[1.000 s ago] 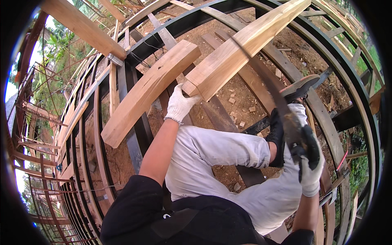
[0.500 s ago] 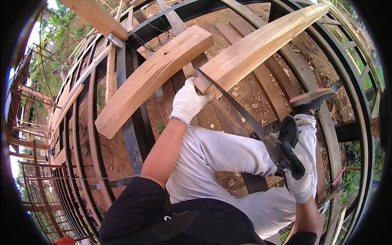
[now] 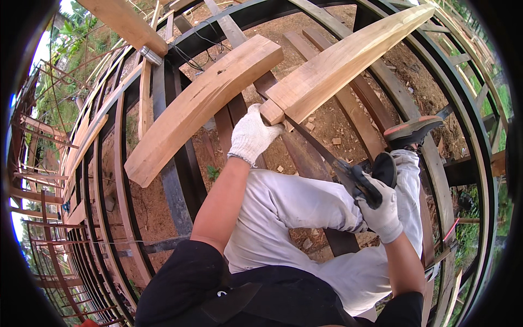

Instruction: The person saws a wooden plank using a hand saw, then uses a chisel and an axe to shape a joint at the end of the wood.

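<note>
In a white knit glove, my left hand (image 3: 252,134) is closed around the near end block of a curved wooden beam (image 3: 338,68). My right hand (image 3: 381,211), gloved too, grips the black handle of a handsaw (image 3: 321,148). The saw blade runs up and left from the handle into a cut across the beam, just beyond my left fingers. How deep the cut goes is hidden. The beam slants away to the far right and tapers at its far end. A second curved timber (image 3: 204,109) lies to the left of my left hand.
Dark and brown beams (image 3: 175,158) form an open frame beneath me, with ground and wood chips (image 3: 336,141) showing through the gaps. A round-ended post (image 3: 125,24) juts in at the upper left. My shoe (image 3: 412,131) rests on a beam at the right.
My right hand has pushed the handsaw up and to the left, so less blade shows between handle and beam. My left hand stays on the end block.
</note>
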The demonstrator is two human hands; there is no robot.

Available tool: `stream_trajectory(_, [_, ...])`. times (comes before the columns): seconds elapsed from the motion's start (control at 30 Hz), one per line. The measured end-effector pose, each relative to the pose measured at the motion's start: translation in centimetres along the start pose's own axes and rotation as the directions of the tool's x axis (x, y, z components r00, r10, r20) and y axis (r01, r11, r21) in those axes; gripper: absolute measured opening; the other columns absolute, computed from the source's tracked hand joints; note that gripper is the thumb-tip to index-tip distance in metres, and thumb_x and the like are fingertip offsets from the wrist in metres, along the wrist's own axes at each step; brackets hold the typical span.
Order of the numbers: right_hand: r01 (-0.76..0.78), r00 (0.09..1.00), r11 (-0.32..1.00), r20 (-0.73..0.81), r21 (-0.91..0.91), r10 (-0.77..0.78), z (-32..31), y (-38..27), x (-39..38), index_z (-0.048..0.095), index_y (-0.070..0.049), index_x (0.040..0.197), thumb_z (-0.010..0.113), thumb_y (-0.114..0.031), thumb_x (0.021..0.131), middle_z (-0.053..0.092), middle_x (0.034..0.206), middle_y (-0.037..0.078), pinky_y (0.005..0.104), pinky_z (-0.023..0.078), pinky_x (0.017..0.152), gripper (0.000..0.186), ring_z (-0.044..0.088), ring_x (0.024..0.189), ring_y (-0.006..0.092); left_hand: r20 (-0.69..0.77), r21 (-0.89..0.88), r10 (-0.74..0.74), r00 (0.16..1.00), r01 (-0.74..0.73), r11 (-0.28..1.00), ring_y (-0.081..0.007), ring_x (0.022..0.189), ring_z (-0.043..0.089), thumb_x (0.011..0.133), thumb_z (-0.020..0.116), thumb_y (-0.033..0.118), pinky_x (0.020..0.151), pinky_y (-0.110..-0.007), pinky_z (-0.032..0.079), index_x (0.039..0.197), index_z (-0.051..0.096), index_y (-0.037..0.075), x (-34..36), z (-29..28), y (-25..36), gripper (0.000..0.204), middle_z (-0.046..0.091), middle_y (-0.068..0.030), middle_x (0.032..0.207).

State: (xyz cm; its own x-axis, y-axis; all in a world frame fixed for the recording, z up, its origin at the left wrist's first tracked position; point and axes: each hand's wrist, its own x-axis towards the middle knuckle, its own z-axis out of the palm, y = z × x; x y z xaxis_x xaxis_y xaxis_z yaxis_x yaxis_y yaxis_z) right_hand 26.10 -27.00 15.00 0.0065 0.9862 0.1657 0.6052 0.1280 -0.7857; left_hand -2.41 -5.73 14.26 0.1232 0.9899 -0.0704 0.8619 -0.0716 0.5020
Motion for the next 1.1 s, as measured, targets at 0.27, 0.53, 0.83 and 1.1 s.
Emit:
stream_trajectory(0.27, [-0.014,0.998,0.996,0.055,-0.088,0.019,-1.0,-0.8,-2.9,0.067,0.006,0.123,0.066,0.007,0.075,0.072,0.101,0.023,0.0385,0.056,0.084,0.048,0.073,0.095,0.0368,0.01,-0.029,0.016,1.0,-0.016,0.999,-0.0366,0.118,0.065,0.075,0.082,0.042,0.1,-0.042,0.052,0.14,0.048,-0.002,0.0,-0.9,-3.3,0.086,0.066,-0.0264,0.125])
stream_trajectory(0.53, [-0.233,0.972,0.942,0.069,0.243,0.223,1.8,0.7,-1.1,0.057,0.006,0.139,0.055,0.018,0.078,0.064,0.138,0.017,0.0331,0.046,0.11,0.063,0.062,0.128,0.023,-0.239,-0.096,-0.171,0.956,0.152,0.984,-0.0345,0.13,0.058,0.087,0.071,0.037,0.111,-0.041,0.045,0.142,0.052,0.001,-7.1,-0.9,-18.4,0.068,0.061,-0.0209,0.139])
stream_trajectory(0.83, [-0.004,0.994,0.978,0.102,-0.208,0.026,-0.5,-2.1,-0.4,0.057,0.003,0.141,0.06,0.014,0.079,0.064,0.137,0.017,0.0335,0.044,0.112,0.063,0.059,0.131,0.025,-0.492,0.29,-0.429,0.757,0.607,0.74,-0.0425,0.142,0.041,0.084,0.071,0.051,0.115,-0.052,0.036,0.152,0.046,0.014,-20.1,-2.0,-32.8,0.081,0.041,-0.0163,0.159])
stream_trajectory(1.1, [-0.205,0.979,0.97,0.019,0.133,0.204,1.9,1.1,-1.4,0.057,0.004,0.142,0.057,0.013,0.083,0.066,0.137,0.017,0.0353,0.042,0.114,0.059,0.057,0.134,0.0243,-0.452,0.389,-0.495,0.742,0.664,0.639,-0.0407,0.146,0.035,0.085,0.069,0.051,0.117,-0.055,0.03,0.156,0.038,0.013,-18.7,-1.7,-32.2,0.086,0.036,-0.015,0.162])
